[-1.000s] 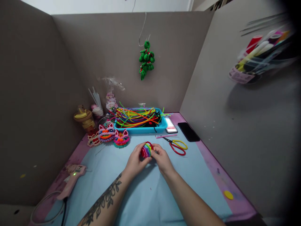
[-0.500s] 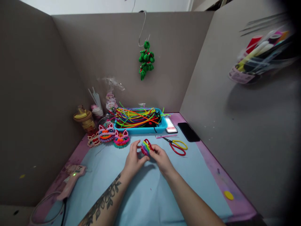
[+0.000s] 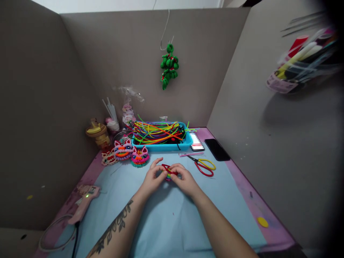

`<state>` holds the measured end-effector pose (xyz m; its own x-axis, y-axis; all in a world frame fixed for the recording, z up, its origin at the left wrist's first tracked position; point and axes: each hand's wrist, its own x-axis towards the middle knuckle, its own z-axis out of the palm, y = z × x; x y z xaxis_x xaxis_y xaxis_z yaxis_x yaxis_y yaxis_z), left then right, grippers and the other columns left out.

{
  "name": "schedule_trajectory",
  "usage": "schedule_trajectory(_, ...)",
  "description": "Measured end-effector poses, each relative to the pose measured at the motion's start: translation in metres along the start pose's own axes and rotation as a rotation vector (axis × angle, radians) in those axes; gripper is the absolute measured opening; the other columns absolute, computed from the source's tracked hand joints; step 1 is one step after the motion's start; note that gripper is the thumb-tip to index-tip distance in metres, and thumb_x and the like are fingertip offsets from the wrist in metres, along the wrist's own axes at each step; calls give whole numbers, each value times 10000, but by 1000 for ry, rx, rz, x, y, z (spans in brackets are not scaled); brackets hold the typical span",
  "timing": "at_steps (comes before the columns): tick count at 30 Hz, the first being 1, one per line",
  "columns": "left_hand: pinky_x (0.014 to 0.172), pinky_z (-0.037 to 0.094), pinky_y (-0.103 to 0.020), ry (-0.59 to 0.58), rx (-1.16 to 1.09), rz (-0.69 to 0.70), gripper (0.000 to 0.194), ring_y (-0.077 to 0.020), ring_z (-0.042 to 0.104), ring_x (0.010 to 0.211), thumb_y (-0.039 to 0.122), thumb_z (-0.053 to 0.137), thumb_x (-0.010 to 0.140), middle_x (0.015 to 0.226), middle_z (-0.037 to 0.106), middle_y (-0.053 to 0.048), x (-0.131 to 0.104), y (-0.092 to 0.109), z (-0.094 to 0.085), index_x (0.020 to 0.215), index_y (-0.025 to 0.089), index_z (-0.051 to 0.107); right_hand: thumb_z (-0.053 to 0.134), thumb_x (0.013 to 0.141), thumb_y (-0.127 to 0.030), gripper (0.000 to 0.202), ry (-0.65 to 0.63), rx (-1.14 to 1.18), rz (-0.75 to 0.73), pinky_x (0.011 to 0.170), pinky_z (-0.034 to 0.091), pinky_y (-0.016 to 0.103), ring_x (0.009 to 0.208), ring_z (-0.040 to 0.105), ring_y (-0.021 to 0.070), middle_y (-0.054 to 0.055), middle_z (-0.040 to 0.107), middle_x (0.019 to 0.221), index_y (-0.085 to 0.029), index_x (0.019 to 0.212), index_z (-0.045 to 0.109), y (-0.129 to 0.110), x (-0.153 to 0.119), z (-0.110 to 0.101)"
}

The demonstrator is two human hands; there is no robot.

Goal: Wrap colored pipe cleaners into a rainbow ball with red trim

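Observation:
Between my hands, above the blue table cover, is a small rainbow-striped piece (image 3: 168, 176) with a red edge on top. My left hand (image 3: 153, 178) pinches its left side between thumb and finger, with another finger raised. My right hand (image 3: 185, 179) grips its right side, fingers bent over the red edge. The fingers hide much of the piece. Scissors (image 3: 202, 166) with one yellow and one red handle lie to the right of my right hand, beside pink strips (image 3: 191, 154).
Behind my hands is a blue tray (image 3: 161, 147) of colourful stems. Several fuzzy animal faces (image 3: 140, 157) lie left of it. A pink glue gun (image 3: 85, 205) with a cable rests at the left, a black phone (image 3: 217, 149) at the right. Grey panels (image 3: 120, 46) enclose the table.
The rainbow piece has tilted, so its red edge now faces up and less of its stripes shows. My left thumb and finger have closed onto it. The view has shifted slightly.

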<state>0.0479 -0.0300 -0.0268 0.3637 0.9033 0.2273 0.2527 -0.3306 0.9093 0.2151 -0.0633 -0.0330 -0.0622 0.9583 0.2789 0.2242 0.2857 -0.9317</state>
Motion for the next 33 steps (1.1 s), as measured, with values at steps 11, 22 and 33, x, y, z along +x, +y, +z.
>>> schedule_trajectory(11, 1013, 357, -410, 117, -3, 29, 184, -262, 474, 1204, 312, 546, 835, 1251, 499, -123, -5, 2, 13, 714, 183, 593, 521, 789, -176, 95, 179, -146, -94, 860, 410, 367, 940, 519, 224, 64, 549, 916, -218, 729, 581, 2, 0, 9)
schedule_trajectory(22, 1038, 348, -430, 45, -124, -32, 270, -285, 426, 1274, 413, 620, 787, 1305, 484, -136, 2, -7, 2, 939, 195, 664, 635, 729, -353, 157, 115, 274, 149, 862, 403, 364, 904, 541, 220, 56, 600, 920, -200, 695, 629, 6, 6, -2)
schedule_trajectory(33, 770, 461, -317, -11, -689, -292, 398, -196, 626, 819, 471, 646, 774, 911, 671, -96, 2, -3, -2, 971, 127, 610, 744, 644, -387, 254, -25, 808, 379, 742, 446, 347, 713, 584, 196, 52, 673, 766, -179, 778, 684, -5, 1, 0)
